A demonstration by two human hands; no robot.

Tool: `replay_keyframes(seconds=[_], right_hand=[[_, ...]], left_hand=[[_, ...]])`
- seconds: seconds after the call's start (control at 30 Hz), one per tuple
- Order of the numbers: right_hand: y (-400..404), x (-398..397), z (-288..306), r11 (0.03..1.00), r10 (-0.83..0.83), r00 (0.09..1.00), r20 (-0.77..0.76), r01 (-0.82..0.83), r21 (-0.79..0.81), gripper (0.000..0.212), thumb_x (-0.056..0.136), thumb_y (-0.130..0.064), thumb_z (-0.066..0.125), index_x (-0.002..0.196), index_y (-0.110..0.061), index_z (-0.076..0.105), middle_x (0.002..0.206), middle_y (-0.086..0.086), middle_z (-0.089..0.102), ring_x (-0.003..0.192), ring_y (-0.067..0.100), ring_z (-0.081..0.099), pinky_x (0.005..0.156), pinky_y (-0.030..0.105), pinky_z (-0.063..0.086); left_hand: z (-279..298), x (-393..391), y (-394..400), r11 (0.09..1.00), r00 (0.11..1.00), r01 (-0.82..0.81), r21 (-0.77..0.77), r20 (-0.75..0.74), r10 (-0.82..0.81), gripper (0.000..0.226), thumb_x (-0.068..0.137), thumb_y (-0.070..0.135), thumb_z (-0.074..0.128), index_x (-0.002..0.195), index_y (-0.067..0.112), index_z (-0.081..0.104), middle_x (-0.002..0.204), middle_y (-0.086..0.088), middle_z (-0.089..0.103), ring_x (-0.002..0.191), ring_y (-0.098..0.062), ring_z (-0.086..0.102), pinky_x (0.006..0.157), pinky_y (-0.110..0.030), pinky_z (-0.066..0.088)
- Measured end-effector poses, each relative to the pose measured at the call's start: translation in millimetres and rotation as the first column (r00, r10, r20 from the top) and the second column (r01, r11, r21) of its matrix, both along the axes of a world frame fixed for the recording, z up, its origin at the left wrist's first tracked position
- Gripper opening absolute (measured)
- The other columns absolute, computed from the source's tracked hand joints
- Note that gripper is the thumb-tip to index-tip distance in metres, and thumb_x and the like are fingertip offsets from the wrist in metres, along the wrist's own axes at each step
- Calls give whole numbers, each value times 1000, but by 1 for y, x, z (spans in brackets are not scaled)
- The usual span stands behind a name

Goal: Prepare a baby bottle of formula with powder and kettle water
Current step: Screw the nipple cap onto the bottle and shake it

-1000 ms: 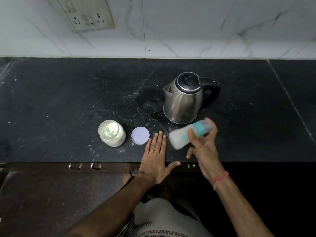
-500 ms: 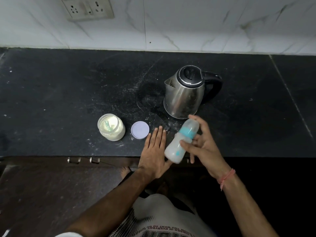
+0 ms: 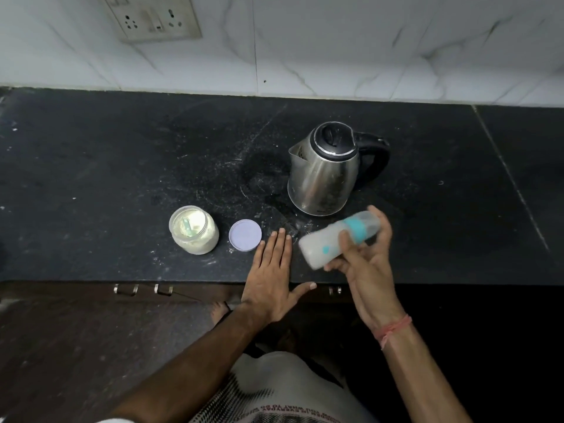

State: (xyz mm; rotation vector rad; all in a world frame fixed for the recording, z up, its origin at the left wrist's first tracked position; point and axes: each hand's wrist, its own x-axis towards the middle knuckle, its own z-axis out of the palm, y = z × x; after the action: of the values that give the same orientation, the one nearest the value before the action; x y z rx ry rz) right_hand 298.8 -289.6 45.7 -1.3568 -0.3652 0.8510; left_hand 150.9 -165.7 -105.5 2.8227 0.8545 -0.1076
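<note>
Head view, nearest first: your right hand holds the baby bottle above the front edge of the counter, fingers curled round its middle and teal collar. The bottle lies tilted almost on its side, base toward you and to the left, capped end pointing away to the right. It is blurred, which I judge to be shaking. Its clear body shows cloudy white contents; the fill level cannot be read.

Your left hand rests flat on the counter edge, fingers straight and together, thumb spread, holding nothing.

Risks, as judgements:
- Your grip sits on the collar and mid-body with the base unsupported. A wet or warm wall could let the bottle slide out, and it hangs partly beyond the counter edge, so it would fall to the floor.
- If the collar is not fully screwed down, shaking on its side could leak formula at the thread. I cannot tell how tight it is.
- The capped end swings near the kettle; a wide stroke could strike it.

Further back, the powder jar stands open with a scoop inside, its lid lying flat just beside it, near your left fingertips. A sweep of that hand could knock either. Powder dust marks the counter around them.
</note>
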Motion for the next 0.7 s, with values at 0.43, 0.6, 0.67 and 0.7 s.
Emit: replay_keyframes(seconds=[0.43, 0.6, 0.67, 0.7], right_hand=[[-9, 14, 4, 1000, 11, 1000, 4, -11, -12, 75, 99, -22, 72, 160, -40, 35, 138, 13, 63, 113, 23, 75, 67, 37, 66], [-5, 19, 5, 973, 227, 973, 49, -225, -48, 78, 95, -15, 79, 158, -43, 42, 138, 24, 66, 121, 40, 73, 65, 42, 65], [-5, 25, 8, 993, 110, 994, 25, -109, -35, 76, 98, -22, 75, 160, -44, 36, 140, 20, 63, 114, 30, 74, 67, 38, 66], [-6, 29, 11, 993, 115, 993, 33, -113, -44, 76, 98, -23, 74, 160, -45, 34, 140, 19, 62, 111, 27, 75, 68, 38, 67]], left_hand=[[5, 2, 1, 999, 1000, -6, -36, -15, 5, 121, 102, 94, 17, 181, 4, -4, 189, -15, -15, 177, -30, -14, 143, -52, -1], [5, 1, 1, 999, 999, 25, -31, -42, -26, 118, 101, 88, 16, 180, 3, -3, 188, -17, -16, 176, -31, -14, 142, -55, 4], [7, 1, 1, 999, 1000, -9, -48, -27, 8, 122, 101, 96, 12, 181, 5, -4, 189, -14, -16, 177, -28, -15, 143, -53, 0], [7, 2, 0, 998, 1000, -12, -57, -30, 10, 124, 99, 98, 7, 181, 5, -4, 190, -13, -15, 177, -27, -15, 143, -52, 0]])
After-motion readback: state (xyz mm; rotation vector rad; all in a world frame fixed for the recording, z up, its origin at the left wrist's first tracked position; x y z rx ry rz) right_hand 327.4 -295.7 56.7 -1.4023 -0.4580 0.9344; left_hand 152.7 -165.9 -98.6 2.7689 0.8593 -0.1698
